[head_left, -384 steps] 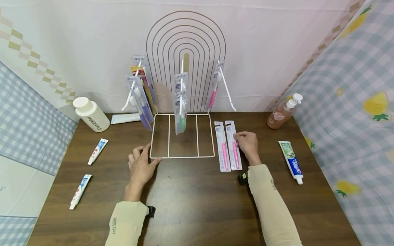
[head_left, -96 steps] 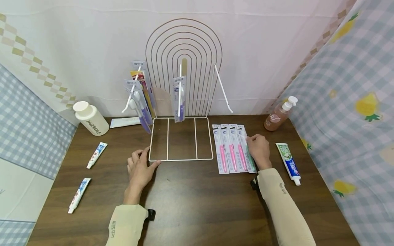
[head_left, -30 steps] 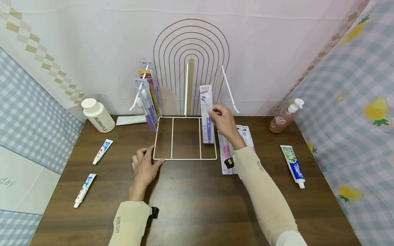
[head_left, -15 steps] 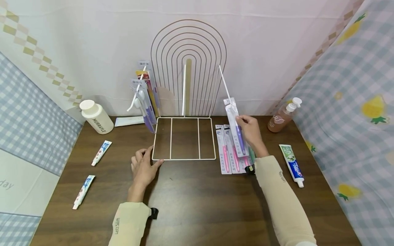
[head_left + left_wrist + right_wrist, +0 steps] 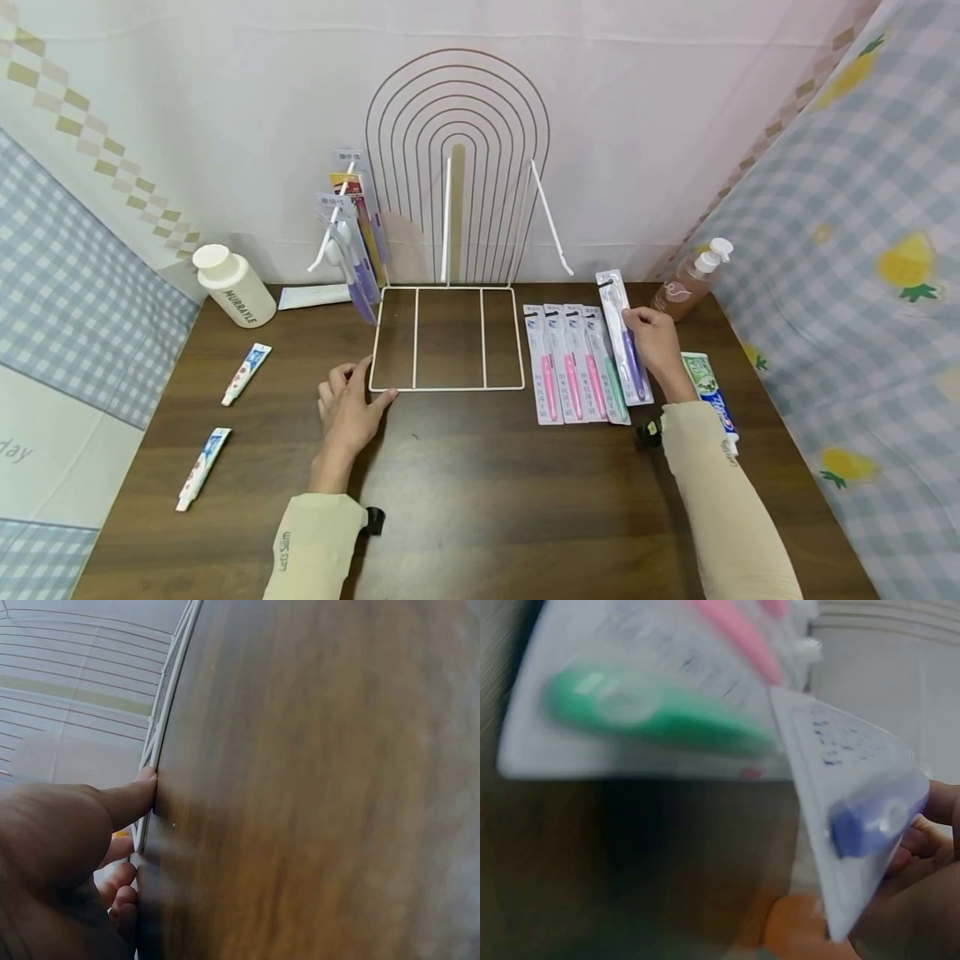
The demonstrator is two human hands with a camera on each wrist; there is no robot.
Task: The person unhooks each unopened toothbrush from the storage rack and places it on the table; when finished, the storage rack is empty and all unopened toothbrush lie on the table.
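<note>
My right hand [image 5: 658, 346] pinches a packaged purple toothbrush [image 5: 628, 350] by its right edge. In the right wrist view, this toothbrush pack [image 5: 855, 802] is tilted above the table, beside a green toothbrush [image 5: 645, 712] in its pack. Pink packaged toothbrushes [image 5: 572, 375] and the green one lie side by side to the right of a white wire display rack [image 5: 450, 389]. My left hand [image 5: 351, 417] holds the rack's front left corner, thumb on the front wire and index finger at the side wire. Several packs [image 5: 352, 250] hang on the rack's left hook.
The middle hook [image 5: 447, 225] and right hook [image 5: 551, 217] jut forward bare. A pump bottle [image 5: 678, 287] and a toothpaste tube [image 5: 708, 392] stand and lie close to my right hand. A white bottle [image 5: 238, 292] and small tubes [image 5: 246, 375] are at left.
Packs have left the middle and right hooks, and the row on the table has grown. The purple toothbrush has moved in my right hand from the rack rightward past the row. My left hand stays put.
</note>
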